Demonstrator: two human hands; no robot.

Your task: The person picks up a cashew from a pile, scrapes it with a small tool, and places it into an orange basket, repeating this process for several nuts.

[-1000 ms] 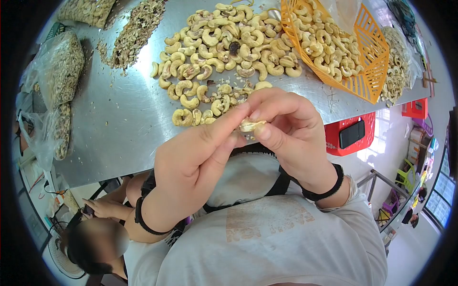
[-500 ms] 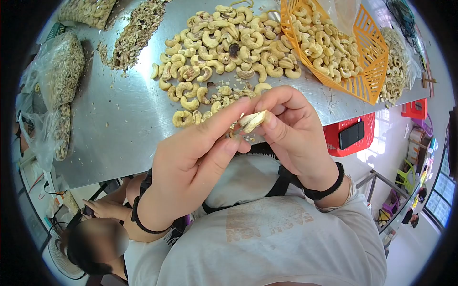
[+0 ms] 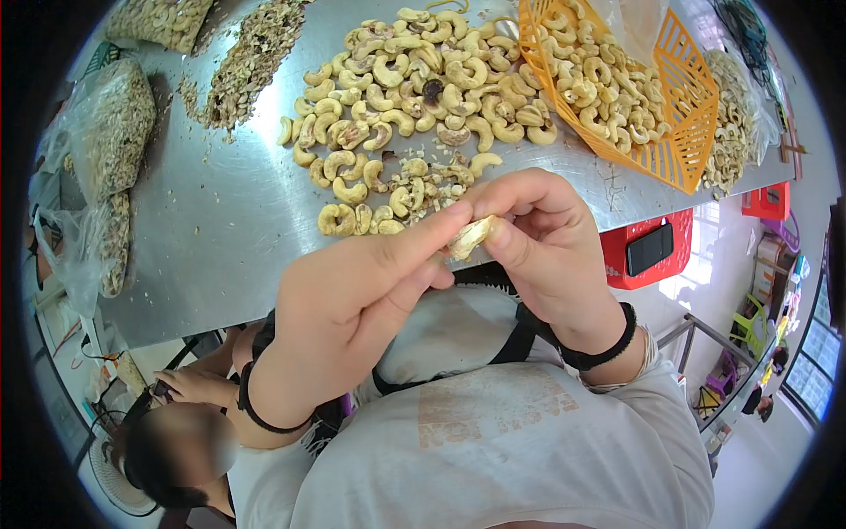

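Both hands meet just above the near edge of a steel table [image 3: 220,238]. My right hand [image 3: 542,251] pinches a pale cashew nut [image 3: 468,237] between thumb and fingers. My left hand [image 3: 361,286] reaches in from the left, its thumb and forefinger tips pressed against the same nut. A black band circles each wrist. Right behind the hands, a loose heap of cashews [image 3: 410,84] spreads over the table.
An orange plastic basket [image 3: 679,132] filled with cashews lies at the right. A pile of shell scraps [image 3: 247,62] and plastic bags [image 3: 115,132] of scraps sit at the left. A red crate with a phone [image 3: 650,248] is under the table. Another person [image 3: 176,441] sits low at the left.
The nut has been turned between my fingertips and dropped slightly lower; my left fingers closed back onto it. Both hands stay in the same spot over the table edge.
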